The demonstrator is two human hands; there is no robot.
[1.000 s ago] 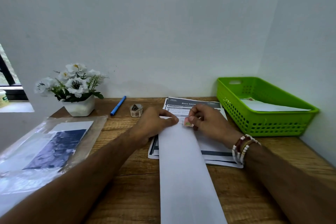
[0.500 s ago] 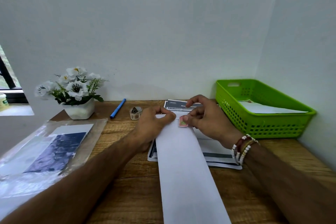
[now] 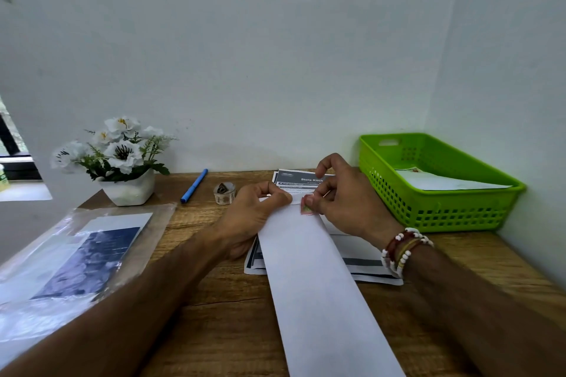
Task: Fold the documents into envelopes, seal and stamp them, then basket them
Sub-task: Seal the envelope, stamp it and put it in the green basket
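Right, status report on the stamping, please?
Left hand holds long white envelope. Right hand pinches small red stamp at its far corner. Nothing in the way.

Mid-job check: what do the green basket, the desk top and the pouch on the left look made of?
The green basket looks like moulded plastic, slightly glossy: even colour, perforated walls. The desk top is wood or wood-look laminate, matte, with grain lines. The pouch seems clear plastic film: glare and wrinkles.
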